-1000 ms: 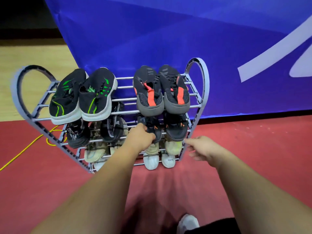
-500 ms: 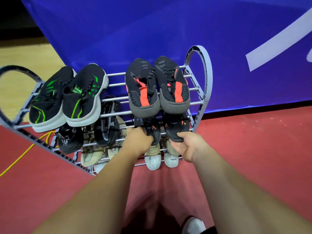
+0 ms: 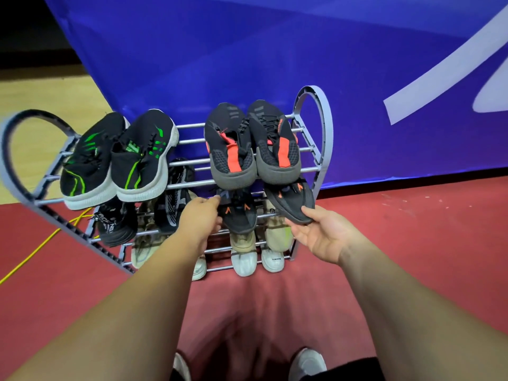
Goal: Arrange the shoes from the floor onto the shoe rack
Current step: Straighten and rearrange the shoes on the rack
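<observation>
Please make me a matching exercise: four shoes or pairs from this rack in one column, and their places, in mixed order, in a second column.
Column 1
1. green pair
2. red pair
3. white pair
4. right orange-marked shoe

Column 2
a. lowest shelf
b. top shelf, right
c. held by the right hand
d. top shelf, left

Pairs: 1-d, 2-b, 3-a, 4-c

the shoe rack (image 3: 329,133) stands on the red floor (image 3: 412,243), green-striped sneakers (image 3: 143,160) on top.
</observation>
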Demonstrator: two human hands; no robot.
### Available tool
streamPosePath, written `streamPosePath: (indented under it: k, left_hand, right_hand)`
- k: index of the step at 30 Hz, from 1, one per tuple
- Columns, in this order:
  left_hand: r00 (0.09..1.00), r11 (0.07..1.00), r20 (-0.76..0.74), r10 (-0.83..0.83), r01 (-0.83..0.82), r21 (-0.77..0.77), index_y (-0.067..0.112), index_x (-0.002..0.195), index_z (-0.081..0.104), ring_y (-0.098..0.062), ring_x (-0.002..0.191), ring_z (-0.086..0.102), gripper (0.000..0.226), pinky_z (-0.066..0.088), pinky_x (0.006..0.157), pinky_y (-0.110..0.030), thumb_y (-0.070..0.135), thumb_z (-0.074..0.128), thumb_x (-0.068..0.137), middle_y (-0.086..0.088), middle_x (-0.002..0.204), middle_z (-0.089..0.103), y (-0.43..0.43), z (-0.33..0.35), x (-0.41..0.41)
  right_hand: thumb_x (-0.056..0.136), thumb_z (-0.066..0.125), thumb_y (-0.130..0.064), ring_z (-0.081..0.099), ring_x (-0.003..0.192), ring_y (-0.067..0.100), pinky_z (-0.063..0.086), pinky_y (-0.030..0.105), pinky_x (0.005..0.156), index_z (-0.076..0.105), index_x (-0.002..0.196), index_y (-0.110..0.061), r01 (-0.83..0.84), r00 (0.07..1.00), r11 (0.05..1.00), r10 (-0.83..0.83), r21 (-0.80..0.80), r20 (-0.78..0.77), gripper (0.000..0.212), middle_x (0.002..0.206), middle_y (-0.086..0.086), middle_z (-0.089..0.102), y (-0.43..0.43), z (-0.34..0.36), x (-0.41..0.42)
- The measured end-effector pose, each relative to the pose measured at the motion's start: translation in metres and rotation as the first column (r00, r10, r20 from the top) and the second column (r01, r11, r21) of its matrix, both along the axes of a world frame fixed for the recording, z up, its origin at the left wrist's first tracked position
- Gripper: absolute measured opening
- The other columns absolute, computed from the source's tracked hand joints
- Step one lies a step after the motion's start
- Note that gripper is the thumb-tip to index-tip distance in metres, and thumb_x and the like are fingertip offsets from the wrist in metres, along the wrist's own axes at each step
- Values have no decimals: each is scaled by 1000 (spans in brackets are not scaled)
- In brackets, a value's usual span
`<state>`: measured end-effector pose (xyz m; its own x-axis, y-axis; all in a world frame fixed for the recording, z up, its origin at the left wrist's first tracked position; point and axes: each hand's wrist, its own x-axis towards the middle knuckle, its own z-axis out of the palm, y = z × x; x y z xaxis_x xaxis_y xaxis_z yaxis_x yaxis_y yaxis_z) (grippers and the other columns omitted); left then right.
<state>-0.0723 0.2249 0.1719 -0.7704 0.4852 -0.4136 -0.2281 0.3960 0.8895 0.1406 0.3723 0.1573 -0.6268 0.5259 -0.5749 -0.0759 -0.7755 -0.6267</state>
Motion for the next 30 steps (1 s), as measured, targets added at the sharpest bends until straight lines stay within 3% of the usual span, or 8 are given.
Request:
streamPosePath:
  k: [6, 10, 14, 16, 20, 24, 26, 30]
  left_hand:
    - [982, 998, 182, 56, -57, -3, 10, 133, 55, -28, 94, 71, 47, 60, 67, -34, 45, 51, 102, -10, 112, 63, -22, 4, -16]
    - [960, 994, 262, 101, -108, 12, 15, 123, 53, -34, 97, 71, 49, 61, 75, -41, 58, 44, 100, -16, 122, 63, -30, 13, -21]
    - [951, 987, 271, 148, -160, 25, 20, 117, 68, -25, 82, 74, 46, 59, 61, -33, 55, 49, 95, -6, 108, 76, -41, 23, -30]
    - [949, 988, 288, 124, -145, 51, 20, 113, 74, -27, 77, 76, 39, 61, 60, -38, 49, 59, 92, -5, 99, 79, -50, 24, -36]
    - [918, 994, 384, -101, 109, 0, 13, 114, 76, -30, 90, 76, 43, 61, 86, -49, 47, 72, 88, -12, 107, 77, -72, 21, -43]
    - [769, 871, 483, -419, 491, -25, 7, 111, 75, -20, 83, 76, 33, 63, 81, -38, 28, 75, 85, -13, 108, 76, -93, 23, -44]
    - [655, 778, 529, -540, 628, 18, 6, 109, 74, -21, 82, 76, 52, 64, 74, -37, 27, 91, 65, -16, 107, 74, -103, 22, -47]
    - [608, 729, 514, -605, 683, 50, 17, 112, 74, -22, 83, 76, 69, 63, 74, -35, 35, 99, 51, -15, 108, 73, -118, 16, -60]
  right_hand:
    - [103, 54, -14, 77, 74, 24, 56, 25, 58, 66, 123, -17, -161, 981, 984, 152, 71, 122, 24, 98, 11, 79, -8, 10, 6]
    - [105, 51, -15, 75, 68, 22, 53, 24, 51, 63, 129, -17, -279, 956, 956, 267, 90, 123, 27, 94, 9, 78, -12, 11, 5]
    - [105, 49, -16, 68, 63, 20, 50, 24, 50, 69, 120, -17, -371, 926, 923, 360, 103, 111, 25, 89, 9, 76, -16, 12, 0]
    - [104, 52, -20, 63, 69, 21, 49, 25, 52, 69, 126, -19, -410, 907, 906, 393, 108, 151, 28, 93, 7, 74, -18, 8, -5]
    - [104, 56, -23, 71, 73, 19, 55, 26, 53, 70, 124, -22, -300, 944, 947, 278, 112, 177, 24, 100, 5, 77, -24, 4, -23]
    - [101, 64, -29, 66, 62, 13, 45, 25, 56, 66, 113, -21, -122, 970, 980, 85, 157, 227, 15, 83, 0, 76, -22, 3, -49]
    - [100, 65, -29, 66, 62, 12, 45, 25, 61, 67, 105, -17, -51, 982, 990, 26, 128, 187, 13, 80, 0, 76, -26, 2, -64]
    - [103, 58, -33, 72, 67, 13, 54, 25, 56, 68, 111, -14, -10, 996, 997, 4, 82, 84, 22, 91, 4, 77, -41, 6, -94]
